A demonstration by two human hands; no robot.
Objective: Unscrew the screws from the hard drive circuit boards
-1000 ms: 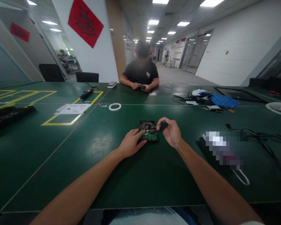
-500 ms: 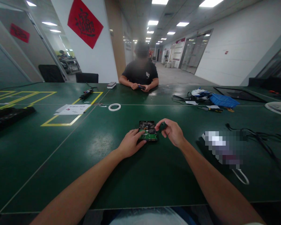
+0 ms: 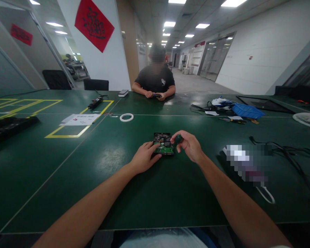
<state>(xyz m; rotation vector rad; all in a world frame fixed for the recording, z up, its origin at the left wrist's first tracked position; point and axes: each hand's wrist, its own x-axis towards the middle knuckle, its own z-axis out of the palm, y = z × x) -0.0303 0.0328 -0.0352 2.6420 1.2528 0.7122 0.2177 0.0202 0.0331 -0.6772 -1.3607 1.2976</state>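
A hard drive lies on the green table with its green circuit board facing up. My left hand steadies it from the left, fingers over its board and thumb along the near edge. In my right hand is a screwdriver with a dark green handle, gripped between thumb and fingers at the drive's right edge. The handle is tilted, and where the tip meets the drive is too small to make out.
A white tape ring and paper sheets lie beyond to the left. At right are a blurred-out white item, black cables, a yellow-black tool and a blue tray. Another person sits opposite, holding a small object.
The screwdriver handle has shifted very slightly in my right fingers. My left hand and the hard drive stay in place.
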